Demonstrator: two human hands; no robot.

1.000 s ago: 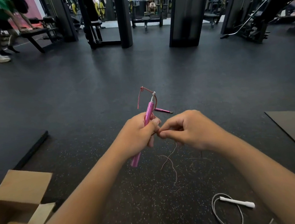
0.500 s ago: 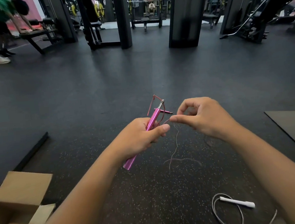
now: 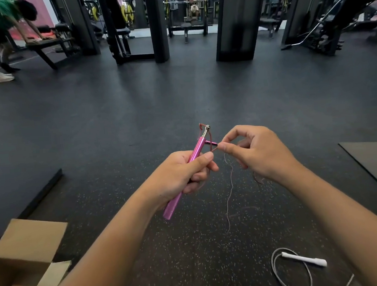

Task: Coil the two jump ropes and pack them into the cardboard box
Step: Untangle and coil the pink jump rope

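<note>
Pink jump rope [image 3: 186, 172] — rigid handle gripped mid-shaft by left hand [image 3: 181, 177] | thin limp cord [image 3: 230, 180] pinched by right hand [image 3: 258, 151], dangling below | judged light, tangle-prone | cardboard box [image 3: 23, 257] well left, open.

Glossy metallic pink handle [image 3: 195, 152] (matt speckled rubber floor [image 3: 191, 244] beneath).

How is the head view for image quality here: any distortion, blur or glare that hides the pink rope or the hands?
Head view: wide-angle bending bows the pillars and forearms at the edges; the left hand and pink handle are sharp; the thin pink cord pinched by the right hand nearly vanishes against the speckled floor; soft ceiling reflections streak that floor, but no glare falls on the hands.
</note>
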